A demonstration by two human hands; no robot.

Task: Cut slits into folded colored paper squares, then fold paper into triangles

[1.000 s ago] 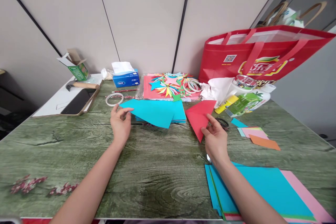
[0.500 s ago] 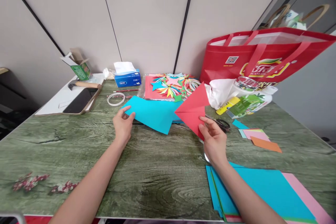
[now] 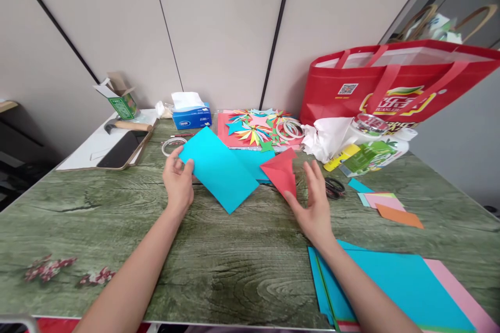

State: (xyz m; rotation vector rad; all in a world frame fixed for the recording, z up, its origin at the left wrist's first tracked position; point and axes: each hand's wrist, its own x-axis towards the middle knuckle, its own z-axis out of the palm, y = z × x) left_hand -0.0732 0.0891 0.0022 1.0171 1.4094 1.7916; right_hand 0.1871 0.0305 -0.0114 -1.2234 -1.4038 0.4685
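Note:
My left hand point(image 3: 178, 187) pinches one edge of a blue sheet of paper point(image 3: 219, 169) between thumb and fingers, and the sheet is tilted above the table. To the right is a red folded paper point(image 3: 281, 169) with creases and a notched edge. My right hand point(image 3: 315, 212) is beside it with fingers spread. Its thumb is at the lower edge of the red paper; whether they touch I cannot tell. More blue paper point(image 3: 255, 161) lies behind both. Just right of my right hand lie black-handled scissors point(image 3: 335, 187), their blades largely hidden.
Blue and pink sheets point(image 3: 406, 281) lie under my right forearm. Paper scraps point(image 3: 398, 216), a glue stick point(image 3: 341, 157) and a red bag point(image 3: 351, 88) are on the right. Paper stars point(image 3: 253, 127) and a tissue box point(image 3: 191, 117) stand behind; a phone point(image 3: 122, 149) and hammer point(image 3: 133, 125) lie left.
My right hand has let go of the red folded paper, which is lower now, and its fingers have spread. The blue sheet in my left hand has turned, its free corner now lower and nearer.

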